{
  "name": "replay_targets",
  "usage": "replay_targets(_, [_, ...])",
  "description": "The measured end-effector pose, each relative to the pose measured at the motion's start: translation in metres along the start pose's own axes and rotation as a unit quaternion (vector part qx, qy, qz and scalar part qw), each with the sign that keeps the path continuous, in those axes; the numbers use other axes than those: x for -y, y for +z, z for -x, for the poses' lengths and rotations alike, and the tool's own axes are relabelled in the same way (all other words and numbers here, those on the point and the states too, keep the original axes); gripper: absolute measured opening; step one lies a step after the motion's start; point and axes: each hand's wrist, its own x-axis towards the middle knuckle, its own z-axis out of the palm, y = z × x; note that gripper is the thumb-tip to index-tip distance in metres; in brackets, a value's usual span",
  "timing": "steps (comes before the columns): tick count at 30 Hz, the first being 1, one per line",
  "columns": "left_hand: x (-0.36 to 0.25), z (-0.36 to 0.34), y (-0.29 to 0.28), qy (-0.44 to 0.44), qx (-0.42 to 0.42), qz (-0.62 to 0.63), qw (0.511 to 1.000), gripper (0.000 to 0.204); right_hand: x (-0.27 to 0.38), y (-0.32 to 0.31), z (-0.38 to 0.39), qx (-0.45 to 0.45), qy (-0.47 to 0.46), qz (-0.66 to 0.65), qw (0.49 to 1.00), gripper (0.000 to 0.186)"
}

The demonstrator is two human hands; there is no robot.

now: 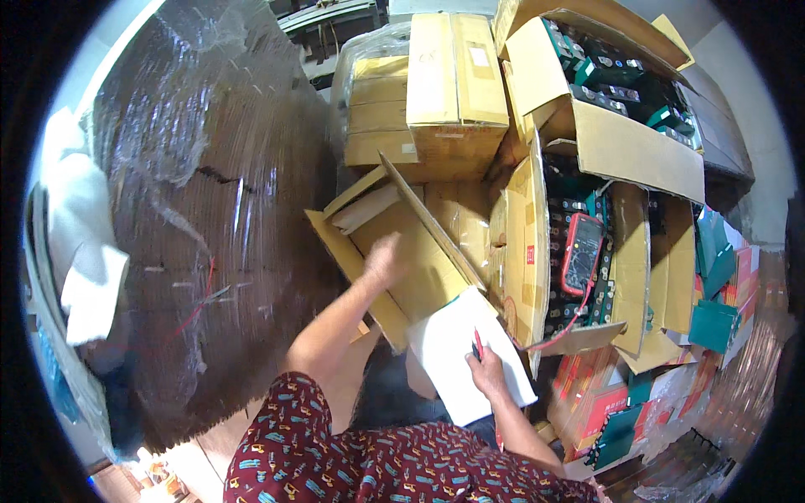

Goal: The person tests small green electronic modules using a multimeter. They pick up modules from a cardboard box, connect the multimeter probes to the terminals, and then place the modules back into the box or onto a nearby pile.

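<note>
My left hand (386, 261) reaches into an open cardboard carton (423, 264). Motion smears its fingers, so I cannot tell whether it holds anything. A crumpled pale sheet (366, 208) lies at the carton's far left corner. My right hand (486, 375) is closed around a red and black pen-like test probe (478, 344). Beneath that hand a flat white board or sheet (453, 360) lies tilted, overlapping the carton's near edge. To the right, a red-cased multimeter (582, 254) rests on dark items in another open carton, a red lead trailing from it.
Tall stacks under clear plastic wrap (210, 251) fill the left. Sealed cartons (457, 71) stand behind. An open carton of dark green battery-like blocks (616, 71) sits at the far right. Red and green packs (612, 411) are piled at the near right.
</note>
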Motion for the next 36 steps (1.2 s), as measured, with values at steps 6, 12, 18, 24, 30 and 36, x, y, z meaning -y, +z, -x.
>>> replay_targets(6, [0.167, -0.115, 0.035, -0.147, 0.023, -0.195, 0.969, 0.123, -0.01, 0.02, 0.01, -0.075, 0.046, -0.074, 0.993, 0.034])
replay_targets(12, [0.237, -0.122, 0.072, -0.196, 0.158, 0.055, 0.966, 0.091, -0.012, 0.029, -0.001, -0.085, 0.104, -0.152, 0.979, 0.026])
replay_targets(18, [0.198, -0.098, 0.113, -0.054, 0.246, 0.019, 0.968, 0.087, -0.006, 0.029, -0.005, -0.097, 0.143, -0.159, 0.972, 0.019])
replay_targets(24, [0.275, -0.173, 0.104, -0.095, 0.001, 0.061, 0.994, 0.074, 0.012, 0.027, -0.011, -0.109, 0.171, -0.166, 0.965, 0.017])
replay_targets(30, [0.265, -0.179, 0.085, -0.131, 0.064, -0.059, 0.988, 0.071, -0.006, 0.032, -0.006, -0.121, 0.169, -0.174, 0.963, 0.019])
replay_targets(36, [0.235, -0.131, 0.038, -0.106, 0.11, 0.101, 0.983, 0.059, -0.006, 0.029, -0.006, -0.085, 0.166, -0.122, 0.975, 0.023])
